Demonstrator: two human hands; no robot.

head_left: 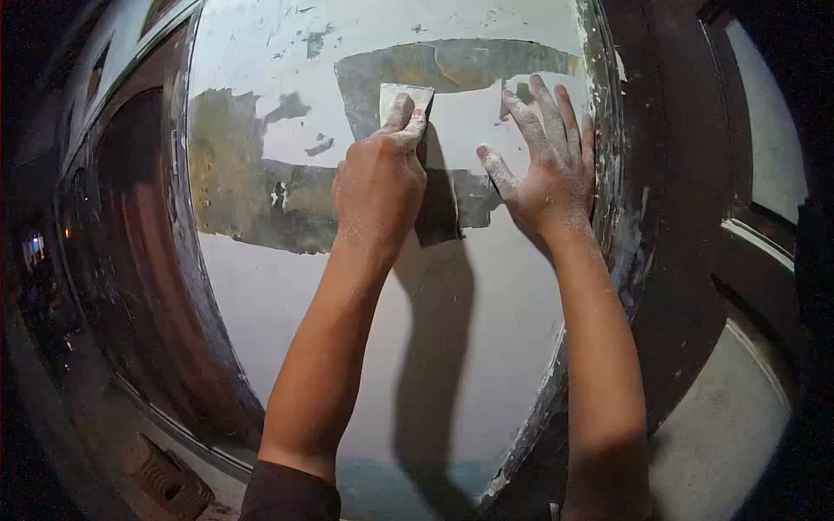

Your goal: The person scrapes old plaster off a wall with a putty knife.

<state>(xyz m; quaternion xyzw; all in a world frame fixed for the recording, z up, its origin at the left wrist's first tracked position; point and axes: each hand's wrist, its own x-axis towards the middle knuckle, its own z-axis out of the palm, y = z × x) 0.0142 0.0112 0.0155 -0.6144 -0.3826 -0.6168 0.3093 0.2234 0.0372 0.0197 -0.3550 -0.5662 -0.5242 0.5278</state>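
From where I stand, this rubbing wants even pressure across all the fingers of the left hand [380,178], with the sandpaper [400,94] kept flat rather than creased. Short strokes across the paint edge should feather it instead of leaving a ridge. Leaning on one fingertip would likely gouge a groove.

That left hand is closed over the small pale sandpaper, fingers curled on top and pressing it against the panel [287,304]. Only the paper's upper edge shows past the fingertips. It sits at the lower rim of a grey-brown bare patch [452,65], where the white coat meets the stripped surface.

Just right of the grip, the right hand [546,169] lies open, fingers spread and palm on the panel, holding nothing (both hands are dusted white). It seems well placed as a brace and would do best staying close.

Left of the grip runs a larger patch [234,182] of the same dull colour. Below the grip, the arm's shadow [434,347] falls down the white coat. Well to the right, beyond the open hand, stands the dark frame [669,217], flecked with white along its near edge.
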